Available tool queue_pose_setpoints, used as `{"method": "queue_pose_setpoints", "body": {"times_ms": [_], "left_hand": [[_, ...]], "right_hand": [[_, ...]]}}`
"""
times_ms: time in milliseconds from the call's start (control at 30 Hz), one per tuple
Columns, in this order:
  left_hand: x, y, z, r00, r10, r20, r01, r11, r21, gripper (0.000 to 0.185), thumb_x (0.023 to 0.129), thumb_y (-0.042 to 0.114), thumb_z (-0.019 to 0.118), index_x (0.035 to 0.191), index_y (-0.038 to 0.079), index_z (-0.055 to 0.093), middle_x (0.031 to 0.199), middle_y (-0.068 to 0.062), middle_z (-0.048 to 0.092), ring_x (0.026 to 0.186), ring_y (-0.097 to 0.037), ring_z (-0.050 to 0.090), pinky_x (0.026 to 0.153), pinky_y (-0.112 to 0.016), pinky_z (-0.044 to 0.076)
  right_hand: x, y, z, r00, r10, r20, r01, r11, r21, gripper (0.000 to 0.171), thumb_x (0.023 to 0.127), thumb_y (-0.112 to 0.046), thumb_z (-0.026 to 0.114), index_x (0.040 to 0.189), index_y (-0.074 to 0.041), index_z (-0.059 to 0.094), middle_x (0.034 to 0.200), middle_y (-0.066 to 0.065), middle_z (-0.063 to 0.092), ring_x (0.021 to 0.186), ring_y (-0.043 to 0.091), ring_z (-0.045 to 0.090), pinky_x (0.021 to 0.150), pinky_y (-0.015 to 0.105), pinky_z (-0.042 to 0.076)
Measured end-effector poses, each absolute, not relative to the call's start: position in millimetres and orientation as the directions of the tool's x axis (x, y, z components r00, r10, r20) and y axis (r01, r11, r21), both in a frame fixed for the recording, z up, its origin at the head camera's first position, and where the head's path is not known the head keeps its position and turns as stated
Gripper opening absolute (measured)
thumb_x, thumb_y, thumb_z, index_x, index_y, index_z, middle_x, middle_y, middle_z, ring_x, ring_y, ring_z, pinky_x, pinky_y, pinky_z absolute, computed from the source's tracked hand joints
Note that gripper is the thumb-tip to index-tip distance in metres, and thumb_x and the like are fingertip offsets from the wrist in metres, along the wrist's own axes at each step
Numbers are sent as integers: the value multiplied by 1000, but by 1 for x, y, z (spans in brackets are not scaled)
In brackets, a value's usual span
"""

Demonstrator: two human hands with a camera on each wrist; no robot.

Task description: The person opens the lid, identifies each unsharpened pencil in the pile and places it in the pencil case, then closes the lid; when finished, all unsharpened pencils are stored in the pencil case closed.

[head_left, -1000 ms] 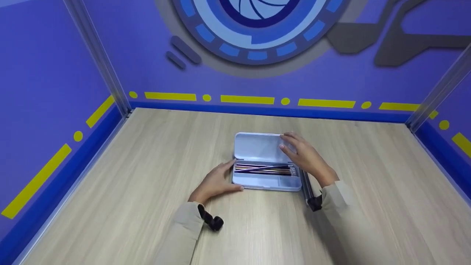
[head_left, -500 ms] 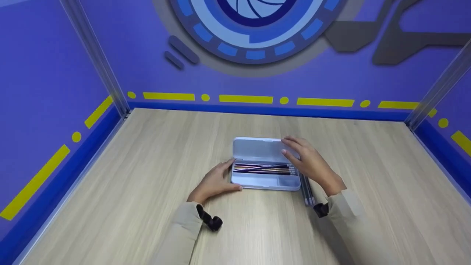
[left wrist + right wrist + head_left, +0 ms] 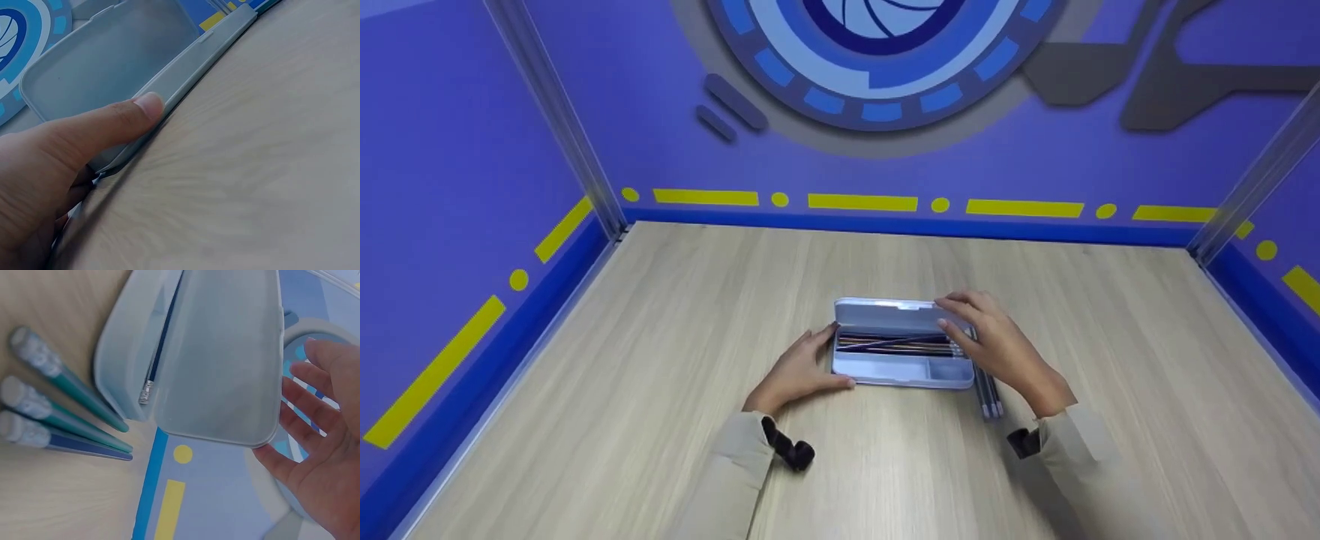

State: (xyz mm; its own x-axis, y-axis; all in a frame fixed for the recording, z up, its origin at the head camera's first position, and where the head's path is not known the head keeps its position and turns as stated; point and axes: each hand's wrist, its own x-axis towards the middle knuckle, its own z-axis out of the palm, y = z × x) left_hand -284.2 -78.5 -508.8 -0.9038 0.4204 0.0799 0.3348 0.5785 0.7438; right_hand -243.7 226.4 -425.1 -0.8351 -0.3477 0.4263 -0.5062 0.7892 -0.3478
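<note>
Two hands frame the smooth grey pencil case at the frame's centre on bare woodgrain table: the left hand braces its rounded left edge, straight-fingered right hand tips its half-lowered lid, three pencils alongside.

Half-closed pale blue pencil case

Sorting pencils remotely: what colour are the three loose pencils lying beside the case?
Two teal, one dark blue, on the three pencils, silvery ends; right wrist view shows them best.
</note>
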Motion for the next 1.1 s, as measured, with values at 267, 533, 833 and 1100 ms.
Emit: {"method": "queue_pose_setpoints", "body": {"times_ms": [267, 533, 833, 1100], "left_hand": [[-285, -78, -508, -900, 424, 105, 359, 581, 731, 106, 64, 45, 86, 150, 11, 33, 149, -14, 43, 140, -38, 33, 117, -49, 28], [-286, -78, -509, -895, 430, 117, 368, 566, 738, 107, 64, 45, 86, 150, 8, 34, 147, -17, 44, 137, -36, 38, 116, -48, 30], [-283, -80, -510, -915, 401, 44, 300, 603, 739, 108, 64, 47, 86, 151, 12, 31, 153, -13, 36, 144, -42, 23, 119, -52, 20], [-284, -78, -509, -920, 390, 36, 288, 611, 738, 107, 64, 46, 86, 151, 15, 32, 153, -14, 37, 143, -42, 24, 118, -53, 22]], "right_hand": [[-240, 230, -431, -802, -389, 454, -544, 790, -283, 35, 92, -20, 66, 124, -8, 65, 121, 9, 64, 115, 27, 59, 96, 44, 52], [-238, 229, -432, -825, -430, 366, -549, 762, -343, 27, 92, -20, 65, 116, -10, 69, 114, 6, 69, 109, 23, 64, 92, 41, 54], [-231, 224, -436, -848, -484, 218, -529, 802, -278, 36, 92, -22, 64, 127, -16, 64, 130, 10, 62, 117, 28, 61, 92, 45, 53], [-227, 217, -437, -840, -517, 161, -540, 824, -171, 40, 88, -22, 69, 127, -20, 64, 131, 10, 62, 121, 30, 58, 93, 50, 52]]}}
